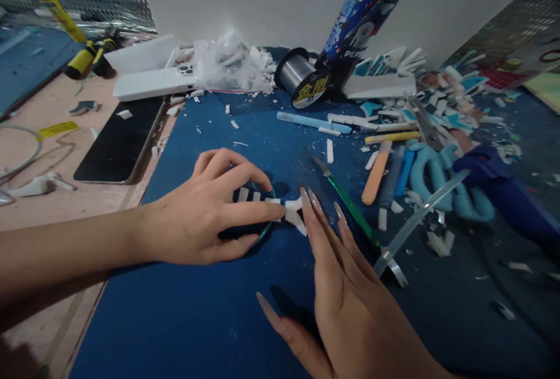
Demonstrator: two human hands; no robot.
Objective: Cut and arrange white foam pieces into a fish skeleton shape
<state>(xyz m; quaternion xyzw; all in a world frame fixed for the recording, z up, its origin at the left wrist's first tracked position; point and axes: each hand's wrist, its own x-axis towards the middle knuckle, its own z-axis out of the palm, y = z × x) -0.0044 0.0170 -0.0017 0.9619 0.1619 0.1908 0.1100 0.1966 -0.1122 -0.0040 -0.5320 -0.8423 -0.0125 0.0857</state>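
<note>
The left hand (205, 210) arches over the mat with its fingers spread; its forefinger reaches out, the tip at the narrow end of a forked white piece (295, 217), and no closed hold shows. A thin green curved edge (265, 231) runs beneath it; whether thumb and fingers press on it cannot be told. The right hand (350, 291), at four to five o'clock from the forked piece, is flat and open, its fingertips at the piece's right side and its thumb out wide, gripping nothing visible.

At nine o'clock from the forked piece, white strips (256, 197) lie spaced in a row, partly hidden by the left hand. The pieces look already cut, and the row seems mostly laid out; whether anything is joined is hidden, so lining up and fixing may remain.

Farther out on the blue mat (196, 309), the knife (350, 207) lies at three o'clock, unheld. The glue gun (503, 192) sits beyond it, also unheld, with scissors (431, 175) between two and three. Scraps (468, 96) heap at two, suggesting much cutting is done.
</note>
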